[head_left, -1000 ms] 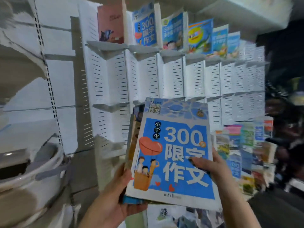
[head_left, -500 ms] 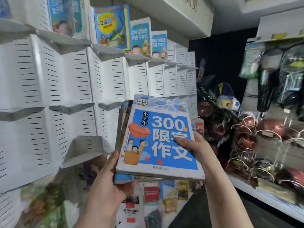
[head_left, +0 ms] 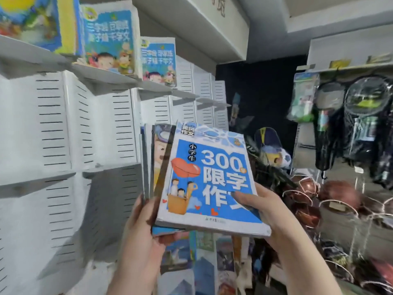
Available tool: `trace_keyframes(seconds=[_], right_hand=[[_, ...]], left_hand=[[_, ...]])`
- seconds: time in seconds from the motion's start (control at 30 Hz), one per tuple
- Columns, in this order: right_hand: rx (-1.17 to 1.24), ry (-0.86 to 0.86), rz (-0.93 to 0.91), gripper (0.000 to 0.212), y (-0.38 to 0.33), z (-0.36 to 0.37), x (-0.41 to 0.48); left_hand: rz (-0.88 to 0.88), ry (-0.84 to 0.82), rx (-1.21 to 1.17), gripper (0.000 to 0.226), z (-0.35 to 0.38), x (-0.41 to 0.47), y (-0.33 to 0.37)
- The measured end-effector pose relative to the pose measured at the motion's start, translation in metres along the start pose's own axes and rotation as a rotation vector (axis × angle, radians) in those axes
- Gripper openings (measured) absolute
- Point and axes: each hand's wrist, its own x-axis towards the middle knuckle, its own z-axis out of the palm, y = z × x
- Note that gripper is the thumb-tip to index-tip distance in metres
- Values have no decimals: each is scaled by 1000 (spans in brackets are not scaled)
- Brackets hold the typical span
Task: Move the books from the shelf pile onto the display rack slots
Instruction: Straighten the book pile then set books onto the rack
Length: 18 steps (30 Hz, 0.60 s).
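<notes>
While the person is standing in front of the white display rack (head_left: 53, 124) that is filling the left half of the frame, both hands are clamping onto a small stack of books (head_left: 157, 158) at the centre. The left hand (head_left: 144, 231) is cupping the stack from beneath at its lower left corner, with the thumb lying up along the edge, apparently so that it is bearing the weight of the whole bundle. The right hand (head_left: 270, 211) is pinching the lower right corner of the front blue book (head_left: 208, 177), thumb on the cover and fingers going behind it, and that book is leaning away from the others at its left edge, which suggests it is being peeled off as the next one to place. In the upper left, three illustrated books are already standing face-out on the top ledges, a yellow and blue one (head_left: 32, 20) and two matching blue ones (head_left: 108, 39) beside it, leaning back against the slotted panels so that their covers are showing. Further right along that row, bare ledges (head_left: 187, 94) are waiting, and the blue book is probably heading for one of them. More books (head_left: 204, 262) are lying blurred at the bottom centre, while rackets (head_left: 365, 99) are hanging at the far right.
</notes>
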Motion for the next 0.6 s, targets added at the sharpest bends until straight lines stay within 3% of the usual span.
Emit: trace_keyframes(seconds=[0.17,0.27,0.4,0.6], right_hand=[[124,-3,-34,49,10,-59,102],[255,-78,-66,43,14,-86,164],[426,-158,-80,51,-2,-99,248],[559,-241,-260,29,-38,-82,349]], left_hand=[[198,85,63,17,46,75,-35],[329,206,40,16,74,113,-54],[471,313,65,12,106,150,-53],[720,417,238,14,120,174,-25]])
